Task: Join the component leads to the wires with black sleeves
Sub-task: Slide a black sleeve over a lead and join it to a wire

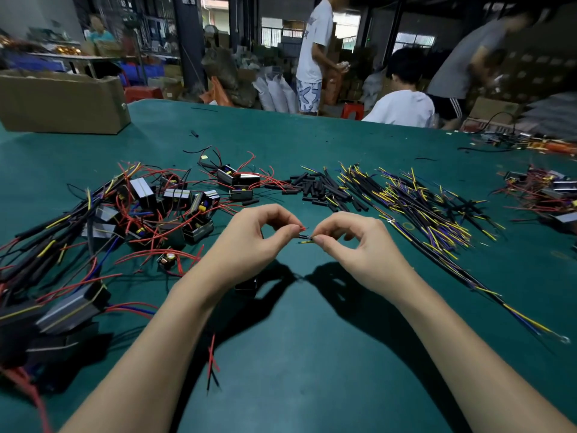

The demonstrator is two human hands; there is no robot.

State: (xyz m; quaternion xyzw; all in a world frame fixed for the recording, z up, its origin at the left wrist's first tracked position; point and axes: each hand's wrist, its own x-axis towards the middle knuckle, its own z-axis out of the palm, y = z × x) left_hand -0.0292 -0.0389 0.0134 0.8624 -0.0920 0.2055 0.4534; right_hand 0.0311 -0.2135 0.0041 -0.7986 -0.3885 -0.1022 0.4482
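Note:
Above the green table (312, 354) my left hand (249, 242) pinches a red lead (303, 228) between thumb and forefinger. My right hand (359, 245) pinches a black-sleeved wire with a yellow end (307, 240). The two tips meet between my fingertips. A small dark component (246, 284) hangs under my left wrist, mostly hidden. Loose black sleeves (315, 185) lie in a heap beyond my hands. Sleeved wires with yellow and blue ends (421, 207) spread out to the right. Boxed components with red leads (162, 207) pile up on the left.
A cardboard box (62, 101) stands at the far left of the table. More components (546, 192) lie at the right edge. A red and black lead pair (212, 364) lies near my left forearm. Several people stand or sit beyond the far edge.

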